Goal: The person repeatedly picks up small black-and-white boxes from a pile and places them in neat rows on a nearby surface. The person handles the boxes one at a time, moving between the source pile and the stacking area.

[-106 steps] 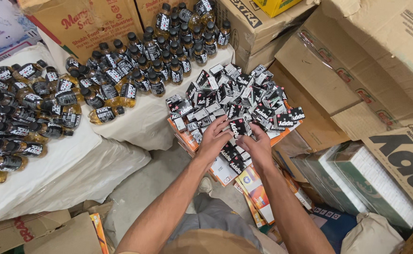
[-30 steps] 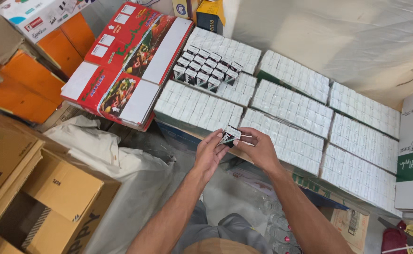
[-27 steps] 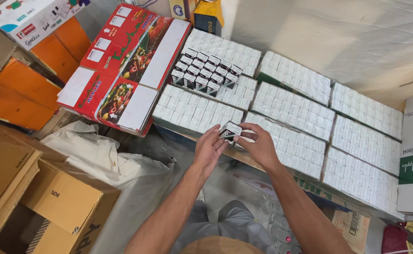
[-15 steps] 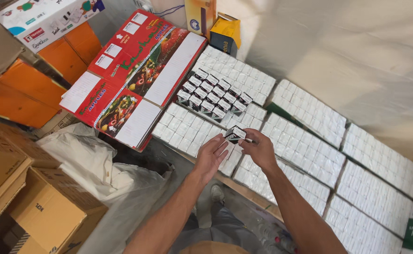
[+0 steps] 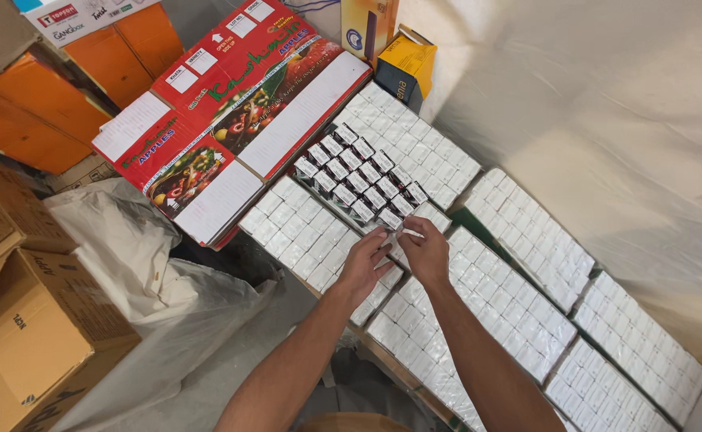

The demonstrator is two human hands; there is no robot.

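- Fingers (image 5: pixel 376 245) of the left hand (image 5: pixel 363 268) are curled forward, the tips meeting a small white carton (image 5: pixel 395 237) at the near end of the dark-topped row.
- Grasp on that carton: it appears pinched between both hands, though the fingertips cover most of it, so the exact grip cannot be confirmed.
- Far left: brown cardboard boxes (image 5: pixel 23 320) stand open-flapped, with orange cartons (image 5: pixel 55 112) behind them.
- Beside these lies a crumpled clear plastic sheet (image 5: pixel 167 304) over pale cloth.
- Left of centre: a flattened red fruit carton (image 5: pixel 231 112) with white label panels lies tilted, its lower edge just beside the packed cartons.
- Centre: a block of small dark-topped cartons (image 5: pixel 359 176) sits in two rows on top of a layer of white cartons (image 5: pixel 303 236).
- The held carton is touching the near corner of this dark-topped block, above the white layer.
- Right hand (image 5: pixel 424 254) is closed in a pinch, thumb and forefinger meeting at the same carton from the right side.
- Behind the block stands a yellow box (image 5: pixel 407 68), its flap open.
- Right: further trays of white cartons (image 5: pixel 527 240) run diagonally toward the lower right, packed edge to edge.
- Background right: a pale draped sheet (image 5: pixel 607 104) covers the surface.
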